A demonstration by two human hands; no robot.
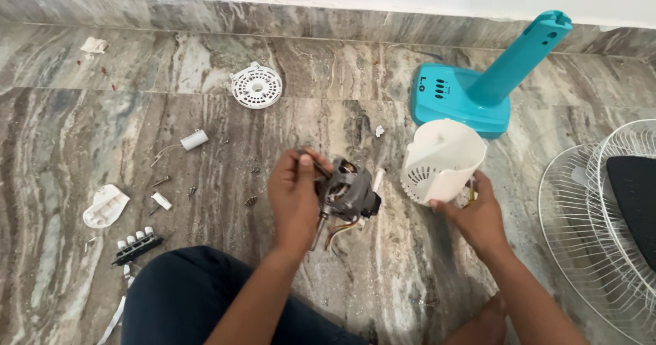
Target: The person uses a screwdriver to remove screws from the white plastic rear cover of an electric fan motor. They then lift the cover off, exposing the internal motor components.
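My left hand (295, 196) grips a grey fan motor (348, 191) with copper windings, its shaft pointing down and coloured wires trailing beneath it. My right hand (478, 215) holds the lower edge of a white plastic motor housing (441, 162) with vent slots, its open end facing up; a thin tool seems to be tucked in the same hand. Motor and housing are apart, a short gap between them, both just above the marble floor (205, 119).
A turquoise fan base with its column (478, 88) stands behind the housing. White wire fan guards (601, 208) lie at right. A round white vented cover (256, 85), a capacitor (194, 139), a white cap (105, 206), a black switch block (137, 244) and loose screws lie left.
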